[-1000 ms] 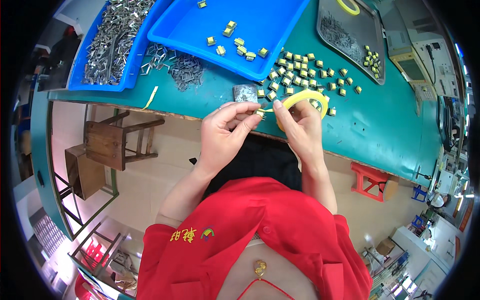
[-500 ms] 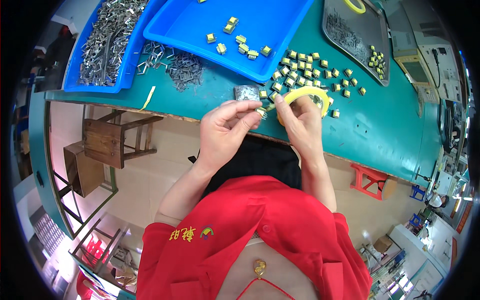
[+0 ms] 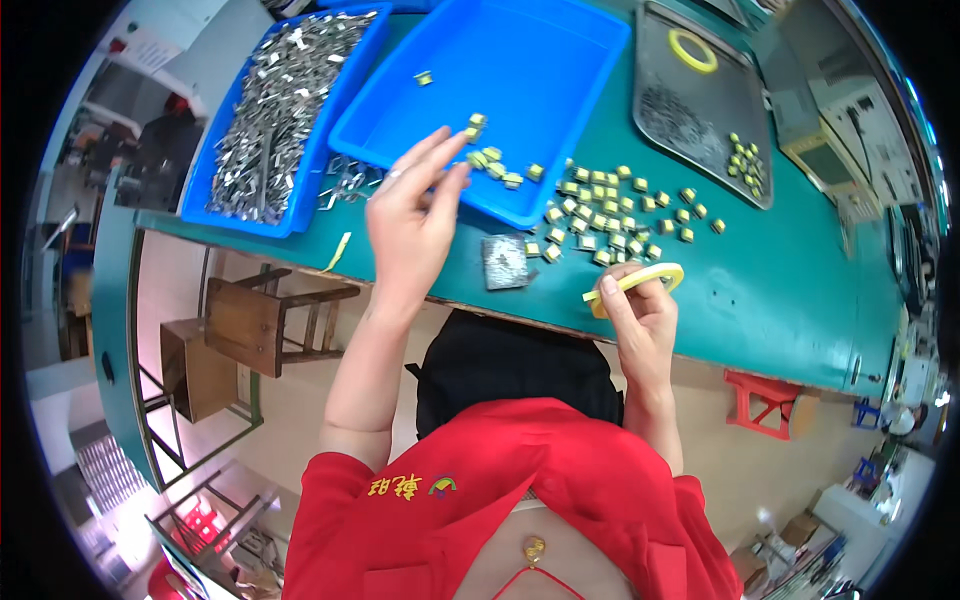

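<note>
My left hand (image 3: 410, 215) is raised over the near edge of a blue tray (image 3: 400, 100), its thumb and fingers apart, with nothing visible between them. Just past its fingertips lie small yellow-wrapped transformers (image 3: 493, 165) on the tray's floor. Between thumb and fingers, my right hand (image 3: 645, 320) grips a roll of yellow tape (image 3: 665, 273), seen nearly edge-on above the table's front edge. A square metal block (image 3: 505, 262) lies on the green table between my hands. Behind the tape roll, many more small transformers (image 3: 600, 205) are scattered in a loose group.
A blue bin (image 3: 300, 215) full of metal clips stands at the left, beside loose clips (image 3: 348, 182). A metal tray (image 3: 650, 130) at the far right holds another tape ring (image 3: 692, 50), dark pieces and transformers. A tape strip (image 3: 338, 252) lies at the front edge of the table (image 3: 780, 300).
My left hand has left the small transformer it held near the tape and moved up and left to the blue tray. My right hand has drawn back right with the roll, now tilted.
</note>
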Tool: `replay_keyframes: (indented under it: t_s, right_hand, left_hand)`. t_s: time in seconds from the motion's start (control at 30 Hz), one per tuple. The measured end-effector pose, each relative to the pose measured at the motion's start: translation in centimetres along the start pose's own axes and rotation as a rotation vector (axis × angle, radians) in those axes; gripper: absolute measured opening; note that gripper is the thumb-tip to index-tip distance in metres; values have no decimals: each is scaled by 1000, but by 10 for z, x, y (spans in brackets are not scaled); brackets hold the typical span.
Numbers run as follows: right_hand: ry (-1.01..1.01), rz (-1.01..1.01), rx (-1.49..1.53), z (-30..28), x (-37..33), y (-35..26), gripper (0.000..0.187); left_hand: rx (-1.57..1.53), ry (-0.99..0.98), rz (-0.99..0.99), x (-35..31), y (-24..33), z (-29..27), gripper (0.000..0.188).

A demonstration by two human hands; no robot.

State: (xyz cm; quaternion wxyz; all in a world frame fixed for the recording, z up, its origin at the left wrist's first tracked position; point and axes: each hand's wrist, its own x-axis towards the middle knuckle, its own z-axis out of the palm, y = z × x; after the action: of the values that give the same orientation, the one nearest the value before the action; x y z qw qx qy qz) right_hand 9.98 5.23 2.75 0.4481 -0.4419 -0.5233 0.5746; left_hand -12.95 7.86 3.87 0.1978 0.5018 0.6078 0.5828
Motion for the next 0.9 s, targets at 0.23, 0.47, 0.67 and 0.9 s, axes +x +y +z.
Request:
replay_keyframes:
  t_s: [0.23, 0.47, 0.67, 0.9]
  right_hand:
    - [111, -185, 114, -20, -21, -1, 3]
    - [118, -323, -28, -47, -51, 11, 7]
    - [84, -316, -38, -76, -66, 17, 12]
    - [37, -231, 214, -96, -76, 24, 11]
  left_hand:
    - [-544, -520, -371, -83, 51, 21, 18]
    - [-723, -810, -594, -110, 49, 75, 16]
    - [-532, -803, -507, -120, 63, 93, 6]
    - [-321, -899, -252, -123, 72, 112, 6]
